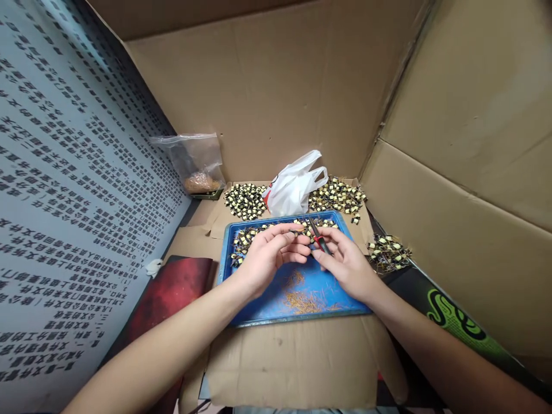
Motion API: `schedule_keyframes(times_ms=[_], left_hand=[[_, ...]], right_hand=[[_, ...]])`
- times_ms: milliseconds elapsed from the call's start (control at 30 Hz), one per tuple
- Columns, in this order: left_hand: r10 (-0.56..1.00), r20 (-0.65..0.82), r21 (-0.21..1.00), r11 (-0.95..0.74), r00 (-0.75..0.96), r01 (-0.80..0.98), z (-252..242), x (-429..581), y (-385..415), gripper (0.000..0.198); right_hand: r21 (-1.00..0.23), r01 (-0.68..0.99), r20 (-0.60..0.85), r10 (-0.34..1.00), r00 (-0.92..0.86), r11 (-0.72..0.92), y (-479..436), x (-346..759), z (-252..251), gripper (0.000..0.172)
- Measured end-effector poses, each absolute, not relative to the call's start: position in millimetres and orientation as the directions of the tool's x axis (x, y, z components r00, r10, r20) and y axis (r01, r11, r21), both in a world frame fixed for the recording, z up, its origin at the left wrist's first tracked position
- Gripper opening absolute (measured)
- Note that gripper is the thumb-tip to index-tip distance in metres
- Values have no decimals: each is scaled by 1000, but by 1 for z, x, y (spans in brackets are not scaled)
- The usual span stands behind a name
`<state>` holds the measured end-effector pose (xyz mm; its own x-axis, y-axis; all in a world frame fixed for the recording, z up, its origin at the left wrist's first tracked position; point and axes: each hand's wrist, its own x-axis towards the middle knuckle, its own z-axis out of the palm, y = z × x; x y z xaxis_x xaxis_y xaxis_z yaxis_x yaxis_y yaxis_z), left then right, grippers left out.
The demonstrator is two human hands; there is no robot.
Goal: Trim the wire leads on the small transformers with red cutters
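My left hand [276, 252] is over the blue tray [267, 307], thumb and forefinger pinched on a small dark part with a thin copper-coloured wire, mostly hidden by the fingers. Close to its right, my right hand [345, 261] is closed around a slim red-and-black hand tool [319, 238], whose dark tip points up and away. Its exact kind is hard to make out. Behind both hands, many small black-and-yellow parts with wire legs [244, 238] fill the far side of the tray. Loose copper-coloured wire bits [304, 302] lie on its near side.
Beyond the tray are a left pile of black-and-yellow parts [245, 201], a white plastic bag [290, 187] and a right pile [338, 196]. More parts [389, 253] lie to the right. A clear zip bag [200, 167] stands back left. Cardboard walls [267, 92] enclose the workplace.
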<state>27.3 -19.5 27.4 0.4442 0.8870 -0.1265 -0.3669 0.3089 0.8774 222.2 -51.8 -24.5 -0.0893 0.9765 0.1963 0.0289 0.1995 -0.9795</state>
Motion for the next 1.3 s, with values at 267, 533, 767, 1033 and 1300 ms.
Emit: schedule_keyframes(times_ms=[267,533,767,1033,1300], left_hand=[[913,-114,858,290,392,-425,-1,20,-17,23],[922,-114,824,296,369,-484,-3,15,-15,22],[916,-77,856,263,393,-445,-3,14,-14,22],[918,-28,889,205,396,-410,-3,14,-14,23],[911,13,896,172,412,-409,-4,15,-14,23]], right_hand=[[-763,490,393,905,-165,421,-61,225,-16,29],[-651,626,427,889,-165,429,-65,226,-18,31],[-603,632,503,847,-174,487,-64,224,-18,31],[-607,637,502,851,-156,475,-65,224,-16,30],[-582,614,564,809,-169,533,-66,225,-14,30]])
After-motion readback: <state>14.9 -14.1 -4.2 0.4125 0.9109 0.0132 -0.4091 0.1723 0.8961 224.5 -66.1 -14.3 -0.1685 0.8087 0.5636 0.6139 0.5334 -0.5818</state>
